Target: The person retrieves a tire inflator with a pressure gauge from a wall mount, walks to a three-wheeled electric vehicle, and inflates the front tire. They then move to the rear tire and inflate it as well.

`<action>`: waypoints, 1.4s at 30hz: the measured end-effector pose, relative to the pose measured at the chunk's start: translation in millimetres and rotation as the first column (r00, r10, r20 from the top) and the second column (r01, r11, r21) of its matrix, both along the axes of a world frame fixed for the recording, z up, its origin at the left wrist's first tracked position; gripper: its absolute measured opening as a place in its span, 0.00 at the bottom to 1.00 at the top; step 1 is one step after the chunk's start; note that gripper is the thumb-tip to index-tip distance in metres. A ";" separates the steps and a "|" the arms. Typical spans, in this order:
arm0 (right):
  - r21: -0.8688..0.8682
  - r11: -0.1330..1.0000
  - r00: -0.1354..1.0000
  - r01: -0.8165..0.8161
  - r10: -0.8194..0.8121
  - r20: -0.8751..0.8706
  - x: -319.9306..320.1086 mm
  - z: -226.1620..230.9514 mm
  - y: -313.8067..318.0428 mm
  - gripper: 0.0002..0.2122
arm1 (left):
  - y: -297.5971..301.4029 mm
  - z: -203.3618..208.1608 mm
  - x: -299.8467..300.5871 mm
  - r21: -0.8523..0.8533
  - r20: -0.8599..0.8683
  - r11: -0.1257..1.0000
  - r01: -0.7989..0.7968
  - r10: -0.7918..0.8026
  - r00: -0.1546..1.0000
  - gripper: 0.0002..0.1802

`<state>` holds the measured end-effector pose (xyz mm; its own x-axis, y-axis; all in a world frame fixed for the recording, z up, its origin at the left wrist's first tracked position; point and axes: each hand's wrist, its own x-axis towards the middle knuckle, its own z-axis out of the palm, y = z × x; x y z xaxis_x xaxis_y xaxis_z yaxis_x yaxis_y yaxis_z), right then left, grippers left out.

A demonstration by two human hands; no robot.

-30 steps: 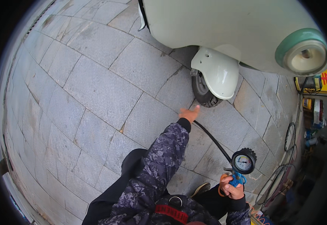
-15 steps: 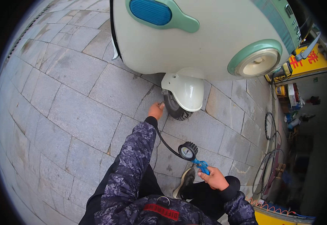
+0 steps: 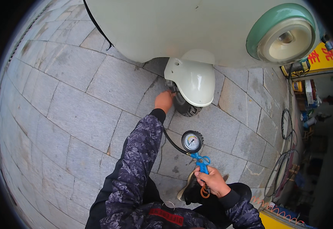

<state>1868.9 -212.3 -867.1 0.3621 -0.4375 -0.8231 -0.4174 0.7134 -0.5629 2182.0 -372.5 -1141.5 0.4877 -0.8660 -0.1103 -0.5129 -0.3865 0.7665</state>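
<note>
While the left hand [image 3: 164, 101] reaches to the left side of the front tyre [image 3: 188, 109], the right hand [image 3: 214, 181] is closed round the blue handle [image 3: 203, 166] of a pressure gauge. Left fingers partly hidden against the wheel; from where I stand, cannot tell whether they grip anything. Gauge sits nearer and to the right, off the ground, its round dial [image 3: 192, 141] facing up, black rim ridged. Black hose [image 3: 173, 144] curves from the gauge's left side to the left cuff; far end out of sight. Orange loop [image 3: 205, 191] hangs below the right hand. White fender [image 3: 197, 84] covers the tyre; pale vehicle body [image 3: 166, 30] above, green-ringed headlamp [image 3: 285, 40] at far right. Grey paving [image 3: 86, 107] underfoot. Dark cables [image 3: 285, 126] lie along the right, coiled orange line [image 3: 273, 208] near right, yellow sign [image 3: 323, 57] far right.
</note>
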 end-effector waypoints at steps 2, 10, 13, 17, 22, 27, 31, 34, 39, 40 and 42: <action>0.015 0.999 0.999 0.034 -0.034 -0.018 -3.1 -5.9 -2.6 0.04 | -1.8 0.2 0.8 0.040 0.006 0.999 0.002 -0.002 1.000 0.19; 0.076 0.997 1.000 -0.005 0.007 -0.030 -8.4 -21.1 -19.4 0.06 | -0.7 9.9 7.2 0.065 0.048 0.998 -0.001 -0.002 0.999 0.17; 0.077 0.996 0.999 -0.040 0.040 -0.002 -8.0 -22.2 -23.0 0.06 | 0.3 12.4 9.9 0.104 0.051 0.995 -0.003 -0.002 0.999 0.18; 0.074 0.996 0.999 -0.054 0.053 0.013 -8.2 -22.8 -28.7 0.07 | -1.4 10.9 9.1 0.121 0.087 0.993 0.000 -0.011 0.996 0.18; 0.042 0.996 0.997 -0.080 0.081 -0.018 -9.7 -25.7 -37.5 0.11 | -1.5 6.0 13.5 0.125 0.008 0.991 0.042 -0.044 0.999 0.20; -0.012 0.995 0.995 -0.099 0.099 -0.026 -14.4 -28.3 -44.3 0.17 | -6.2 5.4 16.0 0.151 -0.025 0.987 0.059 -0.056 0.998 0.21; -0.048 0.993 0.993 -0.112 0.110 -0.047 -21.9 -34.0 -52.2 0.21 | -6.3 -2.2 17.5 0.119 -0.025 0.989 0.083 -0.081 0.996 0.21; -0.022 0.997 0.996 -0.074 0.075 0.040 -30.1 -39.8 -56.3 0.21 | -5.5 -13.9 18.3 0.062 -0.068 0.995 0.081 -0.077 0.995 0.19; -0.011 0.992 0.991 -0.123 0.123 0.052 -36.9 -49.2 -60.6 0.19 | -5.3 -20.9 15.1 -0.014 -0.004 0.998 0.065 -0.065 0.998 0.18; -0.037 0.988 0.986 -0.149 0.152 0.070 -36.9 -50.3 -63.0 0.18 | -5.3 -18.7 14.2 0.010 -0.004 0.998 0.065 -0.065 0.998 0.18; -0.015 0.988 0.987 -0.155 0.156 0.049 -35.9 -52.7 -66.7 0.18 | -6.1 -12.2 12.1 0.098 -0.010 0.993 0.067 -0.066 0.998 0.19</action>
<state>1833.1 -279.0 -919.8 0.4669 -0.3821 -0.7975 -0.4939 0.6354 -0.5935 2194.1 -378.5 -1153.7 0.4283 -0.8815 -0.1990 -0.5354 -0.4249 0.7300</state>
